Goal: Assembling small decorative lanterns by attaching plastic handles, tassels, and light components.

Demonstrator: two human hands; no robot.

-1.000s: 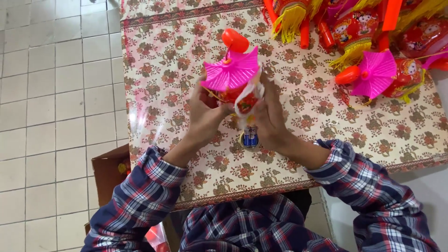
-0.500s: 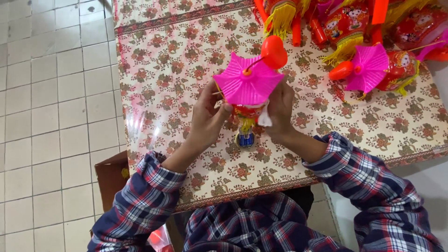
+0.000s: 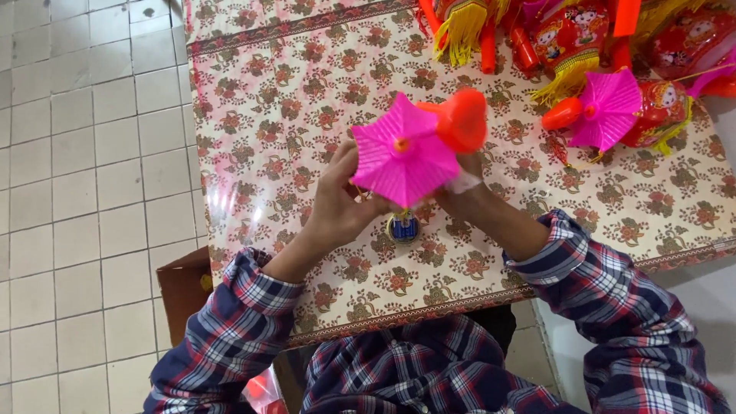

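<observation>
The person holds a toy lantern with a pink pleated top (image 3: 402,153) in both hands above the table (image 3: 253,100); the pink top faces the camera and hides most of the lantern body under it. The left hand (image 3: 341,207) is at the left and lower side of the pink top; its fingers are curled around the part under the top, closed on it, but the exact contact is hidden by the pink paper. The right hand (image 3: 471,195) is at the right and lower side; its fingers go up behind the top and close near the orange handle (image 3: 462,119), which stands out from the upper right edge of the pink top; I cannot tell if the fingers press the handle itself or the body beside it. A small blue round piece (image 3: 403,228) hangs below the lantern, between the two wrists, over the flowered tablecloth. On the far right of the table lies a second pink-topped lantern (image 3: 606,107), well apart from the hands, beside a heap of red and yellow lanterns (image 3: 567,38); a brown cardboard box (image 3: 184,287) stands on the tiled floor at the left.
</observation>
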